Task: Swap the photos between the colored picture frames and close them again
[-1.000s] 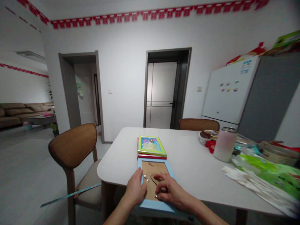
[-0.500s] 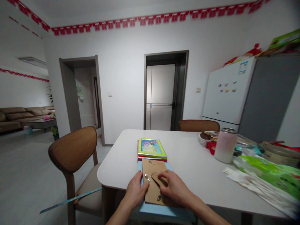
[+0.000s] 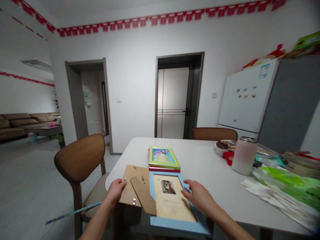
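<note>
My left hand (image 3: 117, 189) grips the left edge of a brown backing board (image 3: 128, 190), which has metal clips and a fold-out stand leg (image 3: 142, 196). The board is tilted off to the left, its right side close to a light blue picture frame (image 3: 172, 223) at the table's front edge. Inside that frame lies a cream printed sheet (image 3: 170, 206) with a small photo on it. Over the frame's right side is my right hand (image 3: 198, 196), fingers apart and nothing held; whether its fingertips touch the frame I cannot tell.
Just behind lies a green picture frame (image 3: 163, 158) on top of a red one (image 3: 165, 169). At the right stand a pink and white bottle (image 3: 244, 156), a green packet (image 3: 287, 180) and white gloves or cloth (image 3: 270, 195). A wooden chair (image 3: 81, 160) stands left.
The backing board has come off the blue frame and moved left in my left hand, uncovering the printed sheet. My right hand has let go of the stand leg and shifted right.
</note>
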`<state>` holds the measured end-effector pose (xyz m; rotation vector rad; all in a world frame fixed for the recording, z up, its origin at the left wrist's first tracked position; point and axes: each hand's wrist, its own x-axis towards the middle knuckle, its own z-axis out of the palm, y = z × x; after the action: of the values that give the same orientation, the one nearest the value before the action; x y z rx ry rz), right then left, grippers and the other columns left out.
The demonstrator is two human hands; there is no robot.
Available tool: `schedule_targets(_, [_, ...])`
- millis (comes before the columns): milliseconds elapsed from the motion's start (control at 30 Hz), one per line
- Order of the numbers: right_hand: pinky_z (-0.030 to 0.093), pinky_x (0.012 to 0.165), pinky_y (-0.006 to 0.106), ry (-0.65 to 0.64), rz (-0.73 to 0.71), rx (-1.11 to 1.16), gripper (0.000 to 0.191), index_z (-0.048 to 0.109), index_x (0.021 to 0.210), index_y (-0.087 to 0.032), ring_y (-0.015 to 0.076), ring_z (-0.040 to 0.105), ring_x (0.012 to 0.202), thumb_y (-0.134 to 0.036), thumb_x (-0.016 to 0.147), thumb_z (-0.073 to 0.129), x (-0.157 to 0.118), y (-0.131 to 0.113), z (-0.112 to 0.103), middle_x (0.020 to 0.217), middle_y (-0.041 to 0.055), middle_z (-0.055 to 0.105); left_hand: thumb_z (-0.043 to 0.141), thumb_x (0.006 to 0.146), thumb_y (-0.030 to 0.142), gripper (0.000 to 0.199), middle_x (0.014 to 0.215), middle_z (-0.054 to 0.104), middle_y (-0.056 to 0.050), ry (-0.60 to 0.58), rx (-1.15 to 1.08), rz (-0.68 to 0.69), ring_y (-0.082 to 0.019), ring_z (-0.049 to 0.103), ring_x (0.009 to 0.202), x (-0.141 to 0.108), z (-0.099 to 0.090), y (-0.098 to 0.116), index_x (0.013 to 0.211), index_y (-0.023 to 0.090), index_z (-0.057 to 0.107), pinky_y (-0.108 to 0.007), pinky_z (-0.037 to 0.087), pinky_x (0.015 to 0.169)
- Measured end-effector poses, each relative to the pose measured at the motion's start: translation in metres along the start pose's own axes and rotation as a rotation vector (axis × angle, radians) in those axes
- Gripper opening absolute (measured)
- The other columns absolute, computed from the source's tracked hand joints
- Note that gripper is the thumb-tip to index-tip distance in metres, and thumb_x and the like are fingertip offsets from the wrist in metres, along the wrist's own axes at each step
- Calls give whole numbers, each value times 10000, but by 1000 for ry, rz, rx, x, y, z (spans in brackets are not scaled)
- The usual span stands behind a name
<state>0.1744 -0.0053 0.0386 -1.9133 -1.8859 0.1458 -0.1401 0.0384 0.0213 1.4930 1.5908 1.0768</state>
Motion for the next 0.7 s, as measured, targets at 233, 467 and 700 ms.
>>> schedule_targets(233, [383, 750, 305, -37, 72, -48, 522, 456, 1121, -59, 248, 551, 904, -226, 628, 426, -2, 12, 12, 989, 174, 595, 523, 636, 221, 162, 694, 614, -52, 138, 263, 0, -231, 578, 748, 5, -17, -5, 780, 147, 523, -294, 405, 644])
schedule_targets(467, [436, 577, 279, -161, 344, 690, 622, 199, 1262, -57, 179, 597, 588, -221, 675, 322, -9, 3, -9, 762, 98, 645, 503, 692, 212, 373, 1121, 503, -86, 75, 302, 317, -185, 419, 1074, -49, 40, 51, 1057, 143, 469, -268, 282, 929])
schedule_targets(700, [461, 572, 325, -155, 393, 1292, 745, 123, 1295, -257, 168, 586, 525, -187, 630, 452, -25, -24, -29, 691, -1, 639, 669, 573, 315, 620, 1252, 393, -122, -245, 248, 642, -268, 334, 1144, -110, 118, 94, 1128, 139, 453, -409, 272, 967])
